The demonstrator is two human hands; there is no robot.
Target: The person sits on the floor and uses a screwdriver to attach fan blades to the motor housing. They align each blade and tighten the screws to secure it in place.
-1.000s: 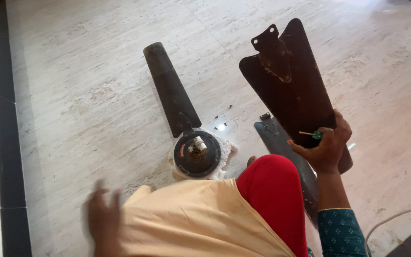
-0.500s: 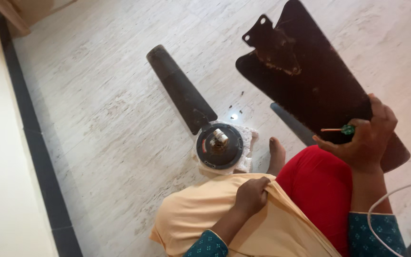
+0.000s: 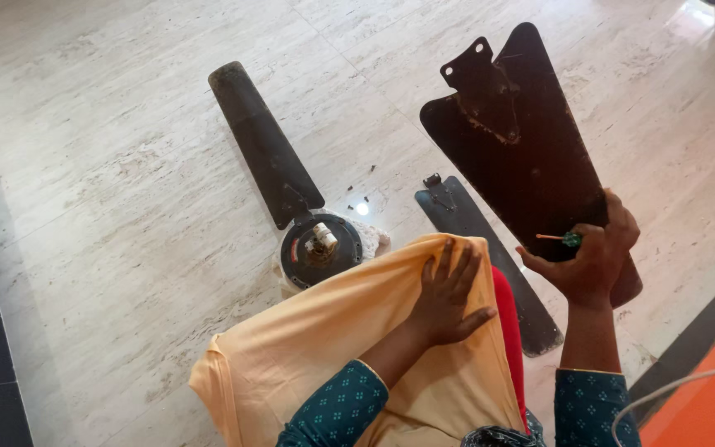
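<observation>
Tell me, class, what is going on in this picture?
A person sits on a pale tiled floor with a taken-apart ceiling fan. The right hand holds up a detached dark fan blade together with a small green-handled screwdriver. The left hand rests flat on a yellow cloth over the lap. On the floor lie the fan motor with one blade still attached, another loose blade, and a few small screws.

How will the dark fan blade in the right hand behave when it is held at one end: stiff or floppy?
The fan blade probably stays stiff: held by the right hand at one end, it rises straight without sagging. It seems light, since one hand carries it. Its rusty patch suggests thin metal with rough edges.
</observation>
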